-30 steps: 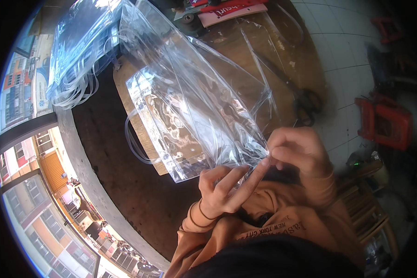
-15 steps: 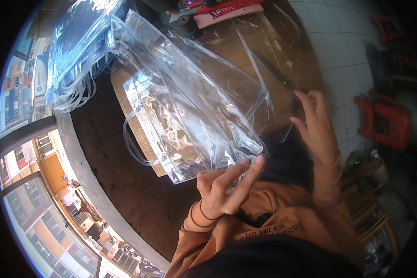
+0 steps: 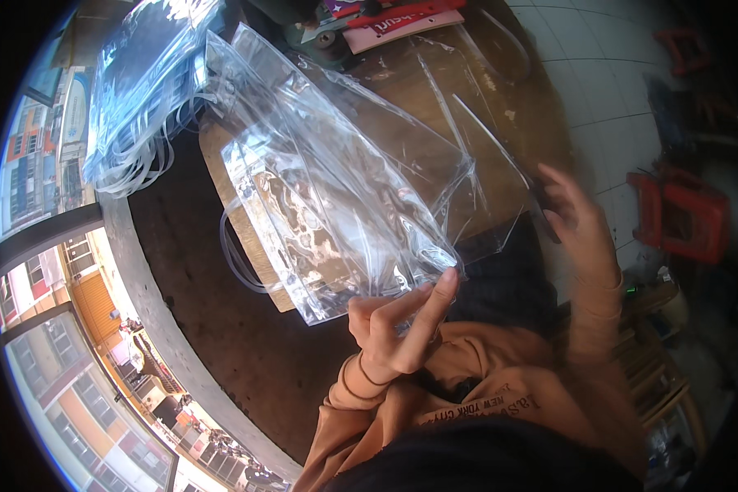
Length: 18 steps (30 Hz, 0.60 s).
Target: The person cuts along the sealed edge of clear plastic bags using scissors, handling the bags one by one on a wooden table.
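Observation:
My left hand (image 3: 398, 328) grips the near corner of a clear plastic bag (image 3: 328, 180), its fingers pinched at the edge. The shiny sheet lies wrinkled across the table, and a clear loop handle (image 3: 234, 254) hangs off its left side. To the right, my right hand (image 3: 578, 217) is blurred and its fingers are curled around the dark handle of a long, thin-bladed tool (image 3: 500, 141). Whether this is a knife or scissors, I cannot make out. Its blade points up and left over more clear plastic (image 3: 410, 148).
A stack of clear bags with loop handles (image 3: 143, 107) stands at the far left. At the table's (image 3: 525, 107) back lie a red and pink item (image 3: 406, 29) and a dark round object (image 3: 330, 45). Red stools (image 3: 685, 213) stand on the tiled floor at right.
My right hand has moved to the right and slightly down, drawing the bladed tool with it; its blade now catches the light. My left hand has barely shifted, still on the bag's corner.

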### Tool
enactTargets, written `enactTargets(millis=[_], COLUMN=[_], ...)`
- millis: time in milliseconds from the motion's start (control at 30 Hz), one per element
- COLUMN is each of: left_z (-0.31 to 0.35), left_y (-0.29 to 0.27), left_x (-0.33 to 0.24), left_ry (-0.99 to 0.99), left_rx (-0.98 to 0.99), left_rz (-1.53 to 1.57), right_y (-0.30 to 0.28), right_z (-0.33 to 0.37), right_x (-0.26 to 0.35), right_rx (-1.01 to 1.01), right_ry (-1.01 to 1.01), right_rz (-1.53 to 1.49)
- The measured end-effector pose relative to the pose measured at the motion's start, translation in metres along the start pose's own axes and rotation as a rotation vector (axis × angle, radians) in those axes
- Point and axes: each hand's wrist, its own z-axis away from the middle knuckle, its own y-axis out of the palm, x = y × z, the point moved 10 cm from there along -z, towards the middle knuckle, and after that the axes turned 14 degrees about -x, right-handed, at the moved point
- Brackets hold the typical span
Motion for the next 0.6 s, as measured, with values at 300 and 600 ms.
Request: enactTargets(millis=[300, 600], left_z=[0.007, 0.007], left_y=[0.0, 0.004], left_x=[-0.007, -0.014], left_ry=[0.019, 0.099], left_rx=[-0.041, 0.001], left_rz=[0.024, -0.011], right_y=[0.057, 0.077], right_z=[0.101, 0.116], right_x=[0.015, 0.056], right_rx=[0.442, 0.67], right_ry=[0.512, 0.503], right_rz=[-1.077, -0.929])
